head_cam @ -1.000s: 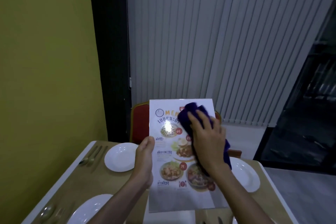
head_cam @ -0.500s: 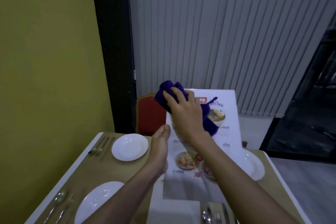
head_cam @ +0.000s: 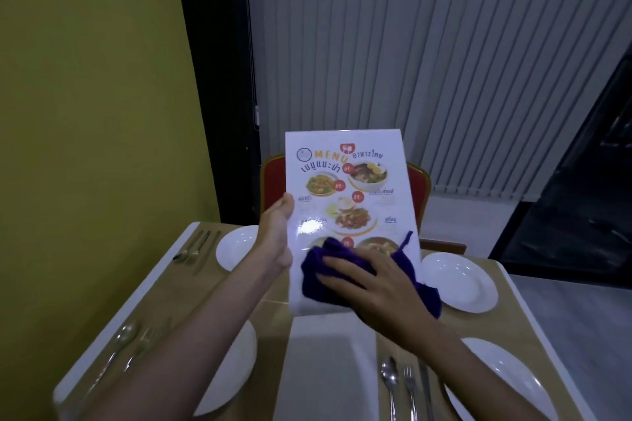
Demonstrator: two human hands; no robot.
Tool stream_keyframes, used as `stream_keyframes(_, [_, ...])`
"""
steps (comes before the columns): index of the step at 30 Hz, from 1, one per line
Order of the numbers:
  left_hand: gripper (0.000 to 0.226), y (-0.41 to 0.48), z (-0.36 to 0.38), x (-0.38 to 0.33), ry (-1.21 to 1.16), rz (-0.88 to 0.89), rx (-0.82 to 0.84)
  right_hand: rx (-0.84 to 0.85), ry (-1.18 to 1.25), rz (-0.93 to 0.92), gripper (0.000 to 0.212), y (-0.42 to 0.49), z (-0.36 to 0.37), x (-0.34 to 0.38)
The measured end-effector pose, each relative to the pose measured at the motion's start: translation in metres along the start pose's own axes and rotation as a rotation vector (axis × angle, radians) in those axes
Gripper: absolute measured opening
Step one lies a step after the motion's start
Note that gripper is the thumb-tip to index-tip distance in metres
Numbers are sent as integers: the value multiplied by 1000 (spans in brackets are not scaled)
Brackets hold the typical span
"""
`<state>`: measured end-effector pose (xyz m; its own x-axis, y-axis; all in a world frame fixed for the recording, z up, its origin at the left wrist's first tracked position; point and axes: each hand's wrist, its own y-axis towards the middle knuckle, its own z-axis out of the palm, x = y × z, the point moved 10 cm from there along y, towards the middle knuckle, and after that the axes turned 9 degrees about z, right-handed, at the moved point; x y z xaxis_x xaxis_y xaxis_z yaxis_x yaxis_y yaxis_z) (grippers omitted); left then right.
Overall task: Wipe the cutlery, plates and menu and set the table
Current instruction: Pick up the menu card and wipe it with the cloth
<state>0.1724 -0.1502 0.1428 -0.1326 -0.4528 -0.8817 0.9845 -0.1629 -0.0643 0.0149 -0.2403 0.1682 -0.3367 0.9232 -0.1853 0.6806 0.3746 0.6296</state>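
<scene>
Menu [head_cam: 352,195] is standing upright in the air above the middle of the surface [head_cam: 219,290], printed face turned toward you, leaning a little to the right. You are holding it by its left edge with your left grip [head_cam: 275,232]: the thumb is lying along the front of that edge and the fingers are going behind the sheet, out of sight. The card is white and glossy, with a patch of glare showing low on its left half. It is carrying the word MENU in orange letters, dark blue Thai script, photos of dishes in bowls and on plates, and small round red tags beside them.

Your right grip [head_cam: 372,287] is lying flat with its fingers spread, pressing a purple cloth [head_cam: 330,249] against the bottom part of the menu; it is not clenching round anything. The cloth is bunching under the palm and spilling past the menu's right edge.

Below, four white plates are sitting on the surface: far left plate [head_cam: 236,246], far right plate [head_cam: 458,282], near left plate [head_cam: 232,369] and near right plate [head_cam: 506,383]. Cutlery is lying beside the far left plate [head_cam: 195,249], a spoon and fork [head_cam: 126,349] are lying left of the near left one, and a spoon, fork and knife [head_cam: 403,383] are lying left of the near right one. A red chair [head_cam: 419,188] is showing behind the menu.
</scene>
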Motion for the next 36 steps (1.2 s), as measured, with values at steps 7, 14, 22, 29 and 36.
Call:
stream_keyframes(7, [37, 1, 2, -1, 25, -26, -13, -55, 16, 111, 49, 18, -17, -32])
stream_keyframes(14, [41, 10, 0, -5, 37, -54, -13, 146, -4, -328, 64, -28, 17, 19])
stream_keyframes(22, [42, 10, 4, -1, 82, -63, 23, -88, -18, -370, 38, -35, 26, 38])
stream_keyframes(29, [46, 7, -10, 26, 42, -140, -44, -128, 13, -361, 26, -32, 33, 67])
stream_keyframes(36, [47, 29, -46, 15, 66, -184, -24, -51, 88, -137, 43, -52, 29, -4])
